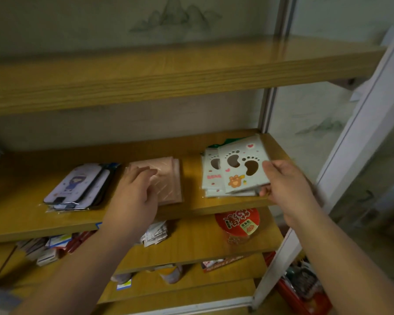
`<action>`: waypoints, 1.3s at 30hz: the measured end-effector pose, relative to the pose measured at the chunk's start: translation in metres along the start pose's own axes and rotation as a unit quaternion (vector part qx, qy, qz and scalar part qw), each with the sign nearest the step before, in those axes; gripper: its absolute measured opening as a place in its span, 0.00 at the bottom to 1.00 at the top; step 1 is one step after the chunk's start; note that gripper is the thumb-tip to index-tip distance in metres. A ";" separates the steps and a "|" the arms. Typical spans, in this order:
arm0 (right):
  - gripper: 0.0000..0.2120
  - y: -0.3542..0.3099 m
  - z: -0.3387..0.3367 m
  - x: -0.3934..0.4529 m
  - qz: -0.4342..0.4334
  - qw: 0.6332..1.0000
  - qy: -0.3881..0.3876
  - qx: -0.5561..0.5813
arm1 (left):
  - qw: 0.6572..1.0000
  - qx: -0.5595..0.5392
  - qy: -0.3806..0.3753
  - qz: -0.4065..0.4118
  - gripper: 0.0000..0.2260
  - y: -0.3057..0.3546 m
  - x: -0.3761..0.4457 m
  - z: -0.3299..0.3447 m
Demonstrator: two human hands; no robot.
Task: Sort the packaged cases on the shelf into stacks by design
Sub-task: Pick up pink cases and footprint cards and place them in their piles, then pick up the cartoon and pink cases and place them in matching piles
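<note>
Your right hand [282, 178] pinches the top pale mint packaged case with footprint cut-outs and a small brown bear [243, 164] by its right edge, thumb on the face and the other fingers beneath; it sits skewed on the stack of matching mint footprint cases [210, 176] at about three o'clock on the middle wooden shelf [21, 196], probably so you can square it with the ones underneath. At the centre, your left hand [134, 192] lies on the stack of pink, diagonally ribbed packaged cases [168, 178], fingers fairly straight and spread toward twelve o'clock, seemingly steadying or tidying that pile rather than lifting anything. At nine o'clock from it, well apart from the mint pile, rests a stack of white rounded cases printed with a small cartoon figure, in clear sleeves [77, 185]. Three separate designs already stand in three piles, so the sorting looks close to finished. Both forearms reach up from six o'clock, the right wrist turned inward. On the shelf below sits a round red tin with a yellow label [237, 221].
</note>
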State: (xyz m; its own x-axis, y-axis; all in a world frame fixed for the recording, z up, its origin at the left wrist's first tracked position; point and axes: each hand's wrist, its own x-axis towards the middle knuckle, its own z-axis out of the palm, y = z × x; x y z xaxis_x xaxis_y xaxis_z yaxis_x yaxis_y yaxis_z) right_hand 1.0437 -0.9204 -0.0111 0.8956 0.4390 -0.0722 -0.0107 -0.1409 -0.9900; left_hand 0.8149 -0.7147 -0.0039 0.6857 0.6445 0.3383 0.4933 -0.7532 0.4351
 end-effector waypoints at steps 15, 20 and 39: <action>0.21 -0.014 0.005 -0.016 -0.233 0.886 -0.006 -0.401 | 0.998 0.029 -0.008 0.048 0.19 0.021 -0.008 -0.010; 0.17 -0.031 0.034 -0.037 -0.339 0.856 -0.039 -0.389 | 0.998 0.044 -0.014 0.041 0.22 0.018 -0.016 -0.021; 0.14 -0.054 0.214 -0.142 -0.436 0.815 -0.178 -0.339 | 0.992 0.083 0.075 -0.062 0.22 -0.118 -0.098 -0.149</action>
State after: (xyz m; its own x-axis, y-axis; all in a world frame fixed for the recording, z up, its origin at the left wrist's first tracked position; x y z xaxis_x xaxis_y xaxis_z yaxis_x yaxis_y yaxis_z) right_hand 0.8218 -0.7851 0.0264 0.2452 0.8467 0.4722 0.9164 -0.0435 -0.3978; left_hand 0.6101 -0.6692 0.0363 0.5339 0.7360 0.4163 0.6584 -0.6708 0.3415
